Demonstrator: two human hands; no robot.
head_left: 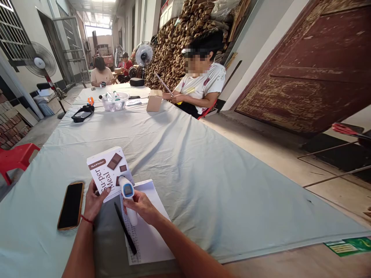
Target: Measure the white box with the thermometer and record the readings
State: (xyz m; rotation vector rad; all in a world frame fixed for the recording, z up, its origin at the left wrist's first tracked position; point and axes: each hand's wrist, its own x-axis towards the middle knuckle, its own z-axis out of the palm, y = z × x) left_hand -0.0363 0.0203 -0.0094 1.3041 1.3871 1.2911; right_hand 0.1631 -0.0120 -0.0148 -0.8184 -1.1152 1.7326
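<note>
My left hand [97, 200] is closed on a white box [108, 170] printed "NutriMotion Su-per Meal" with brown chocolate pieces, tilted up over the table. In my right hand [143, 206] is a white handheld infrared thermometer [131, 216] with a blue-rimmed screen, its head in front of the box's lower right part. I cannot tell whether the two touch. Beneath my right hand lies a white sheet of paper [156, 235] with print along its left side. A black pen [125, 227] rests across that edge. Left of my left hand is a smartphone [70, 206] in a yellow-brown case, its screen dark.
A pale cloth covers the long table [203, 185]. Farther back stand a plastic basin [114, 103] of bottles, a cardboard box [154, 101] and a black strapped headset [83, 114]. A person [199, 83] sits at the right side; two more sit far back. A red stool [19, 158] stands left.
</note>
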